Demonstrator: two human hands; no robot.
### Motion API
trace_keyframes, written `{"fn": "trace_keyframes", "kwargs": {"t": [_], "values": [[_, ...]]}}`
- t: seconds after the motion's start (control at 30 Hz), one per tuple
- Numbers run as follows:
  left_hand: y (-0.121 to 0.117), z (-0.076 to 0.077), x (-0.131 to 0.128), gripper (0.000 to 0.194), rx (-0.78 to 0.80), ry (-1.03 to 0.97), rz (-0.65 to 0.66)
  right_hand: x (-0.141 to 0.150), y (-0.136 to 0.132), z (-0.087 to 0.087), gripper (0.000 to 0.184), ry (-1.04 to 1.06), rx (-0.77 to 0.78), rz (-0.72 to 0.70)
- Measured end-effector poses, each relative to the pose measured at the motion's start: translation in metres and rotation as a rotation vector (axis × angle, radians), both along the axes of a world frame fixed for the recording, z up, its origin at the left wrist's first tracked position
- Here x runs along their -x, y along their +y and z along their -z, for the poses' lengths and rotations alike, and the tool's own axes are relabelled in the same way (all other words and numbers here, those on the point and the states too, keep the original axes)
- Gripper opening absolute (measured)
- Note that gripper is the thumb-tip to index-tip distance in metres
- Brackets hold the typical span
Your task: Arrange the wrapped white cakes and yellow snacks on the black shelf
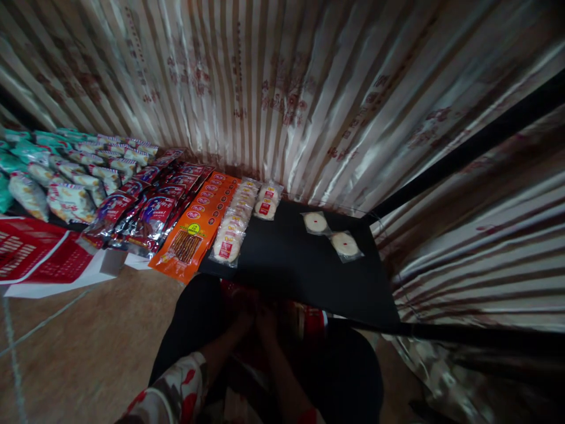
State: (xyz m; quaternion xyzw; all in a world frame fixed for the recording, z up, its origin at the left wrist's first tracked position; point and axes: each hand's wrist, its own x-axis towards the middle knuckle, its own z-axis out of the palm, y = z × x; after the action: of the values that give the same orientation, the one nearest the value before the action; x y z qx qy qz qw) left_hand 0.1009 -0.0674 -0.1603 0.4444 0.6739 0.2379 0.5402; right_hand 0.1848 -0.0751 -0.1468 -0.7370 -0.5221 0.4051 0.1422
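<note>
Deep in shadow over my lap, my left hand (244, 307) and my right hand (265, 321) are close together at the near edge of the black shelf. Both look closed on a red package (313, 323) lying between my legs. Its right end shows a printed side; most of it is dark or covered by my hands and arms. The fingers are dim, so their exact grip is hard to make out. On the shelf just beyond are a row of round white crackers in clear wrappers (233, 227) and a shorter cracker stack (266, 201).
Two single wrapped crackers (316, 222) lie on the black shelf (286, 259), right side. Leftward are orange snack packs (194, 224), dark red packets (152, 212), white snack bags (70, 200) and green bags (17, 153). A red-and-white box (39, 253) stands below. Curtains hang behind.
</note>
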Motion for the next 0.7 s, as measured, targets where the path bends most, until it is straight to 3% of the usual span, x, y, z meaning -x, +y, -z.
{"fn": "trace_keyframes", "kwargs": {"t": [0.1,0.3,0.57,0.7], "values": [[-0.005,-0.012,0.001,0.035,-0.075,0.023,0.060,-0.004,-0.010,-0.006,0.036,0.012,-0.020,0.144],[-0.021,-0.033,0.005,0.032,-0.165,-0.065,0.213,-0.014,-0.030,-0.004,0.030,0.011,-0.001,0.289],[-0.035,-0.046,0.011,0.035,-0.192,-0.049,0.204,-0.020,-0.045,-0.003,0.033,0.107,-0.078,0.431],[-0.035,-0.045,0.011,0.030,-0.133,-0.018,0.159,-0.025,-0.054,-0.007,0.040,0.291,-0.105,0.573]]}}
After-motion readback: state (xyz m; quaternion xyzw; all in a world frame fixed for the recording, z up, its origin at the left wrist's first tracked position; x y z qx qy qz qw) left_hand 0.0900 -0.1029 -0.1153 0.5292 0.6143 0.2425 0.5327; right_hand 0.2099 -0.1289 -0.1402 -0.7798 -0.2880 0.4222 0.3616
